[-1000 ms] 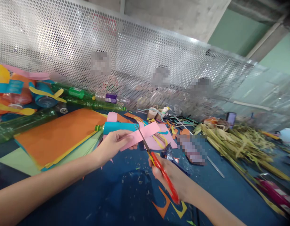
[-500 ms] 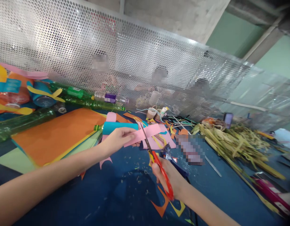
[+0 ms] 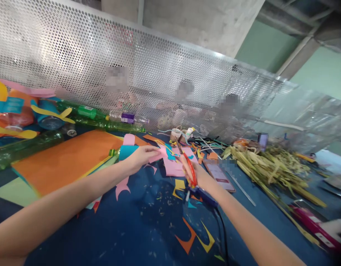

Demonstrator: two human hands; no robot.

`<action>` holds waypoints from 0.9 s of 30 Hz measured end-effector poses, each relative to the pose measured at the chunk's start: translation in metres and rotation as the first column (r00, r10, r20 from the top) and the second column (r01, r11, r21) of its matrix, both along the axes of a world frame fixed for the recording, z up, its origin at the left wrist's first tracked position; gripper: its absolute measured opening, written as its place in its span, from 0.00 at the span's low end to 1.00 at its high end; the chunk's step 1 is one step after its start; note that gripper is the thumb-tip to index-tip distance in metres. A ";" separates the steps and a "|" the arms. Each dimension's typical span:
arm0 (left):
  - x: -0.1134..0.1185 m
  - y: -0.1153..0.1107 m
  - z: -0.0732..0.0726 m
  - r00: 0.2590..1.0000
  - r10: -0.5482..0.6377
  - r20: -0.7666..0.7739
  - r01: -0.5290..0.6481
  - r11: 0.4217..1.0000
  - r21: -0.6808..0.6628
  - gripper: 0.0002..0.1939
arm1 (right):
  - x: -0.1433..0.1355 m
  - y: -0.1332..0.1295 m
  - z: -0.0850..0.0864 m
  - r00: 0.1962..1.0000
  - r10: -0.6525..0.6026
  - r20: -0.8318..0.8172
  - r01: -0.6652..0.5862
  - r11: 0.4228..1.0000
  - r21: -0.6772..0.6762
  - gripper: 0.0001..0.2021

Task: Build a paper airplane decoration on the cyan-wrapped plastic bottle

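My left hand [image 3: 142, 157] pinches a pink paper strip [image 3: 160, 152] between thumb and fingers. In my right hand [image 3: 197, 174] is a pair of red-handled scissors [image 3: 191, 170], its blades parted and pointing away from me, to the right of the strip. A pink sheet [image 3: 171, 167] lies under the blades, with blue and yellow scraps on it. Just behind my left hand is a green bottle wrapped in blue paper [image 3: 128, 151]. A dark blue glue gun [image 3: 205, 196] with a black cord lies below my right wrist.
Orange sheets [image 3: 73, 159] and green bottles [image 3: 34, 146] occupy the left. Orange [image 3: 188, 236] and yellow offcuts [image 3: 207, 238] lie in front. A phone [image 3: 220, 175] and dried husks [image 3: 264, 166] are to the right. A perforated metal panel [image 3: 156, 66] stands behind, with people beyond it.
My right hand has moved up and forward with the scissors, whose blades have left the pink strip. Less of the strip now shows beyond my left hand, which has shifted slightly left.
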State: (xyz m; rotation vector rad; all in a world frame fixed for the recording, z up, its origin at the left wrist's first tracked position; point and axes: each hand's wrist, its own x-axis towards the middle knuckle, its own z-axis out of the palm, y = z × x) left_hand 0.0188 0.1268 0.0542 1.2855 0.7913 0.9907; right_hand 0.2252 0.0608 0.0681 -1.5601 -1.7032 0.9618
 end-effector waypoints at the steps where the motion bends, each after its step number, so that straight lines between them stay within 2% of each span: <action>1: -0.002 -0.004 0.001 1.000 0.010 0.008 -0.010 1.000 -0.018 0.09 | 0.001 0.002 0.005 1.000 0.000 -0.007 0.000 1.000 0.003 0.26; 5: -0.008 -0.018 0.004 0.993 0.062 0.104 -0.050 0.992 -0.113 0.11 | -0.011 -0.009 0.012 0.974 0.009 -0.225 -0.025 0.997 -0.068 0.29; 7: -0.010 -0.023 0.007 0.979 0.113 0.171 -0.092 0.988 -0.124 0.11 | -0.024 -0.022 0.010 0.924 0.035 -0.381 -0.077 0.992 -0.096 0.28; 9: -0.013 -0.025 0.012 0.959 0.159 0.234 -0.140 0.986 -0.095 0.12 | -0.037 -0.035 0.005 0.890 0.081 -0.448 -0.136 0.987 -0.091 0.29; 14: -0.019 -0.025 0.020 0.950 0.212 0.229 -0.239 0.967 0.094 0.11 | -0.052 -0.057 -0.011 0.924 0.135 -0.357 -0.182 0.978 -0.100 0.30; 18: -0.023 -0.024 0.020 0.956 0.250 0.155 -0.280 0.932 0.228 0.09 | -0.047 -0.062 -0.022 0.963 0.183 -0.197 -0.189 0.982 -0.010 0.29; 21: -0.023 -0.026 0.019 0.956 0.275 0.103 -0.293 0.921 0.257 0.09 | -0.044 -0.062 -0.026 0.980 0.183 -0.081 -0.180 0.983 0.045 0.28; 27: -0.017 -0.032 0.020 0.962 0.260 0.085 -0.272 0.936 0.222 0.08 | -0.044 -0.059 -0.031 0.978 0.206 -0.002 -0.204 0.971 0.124 0.28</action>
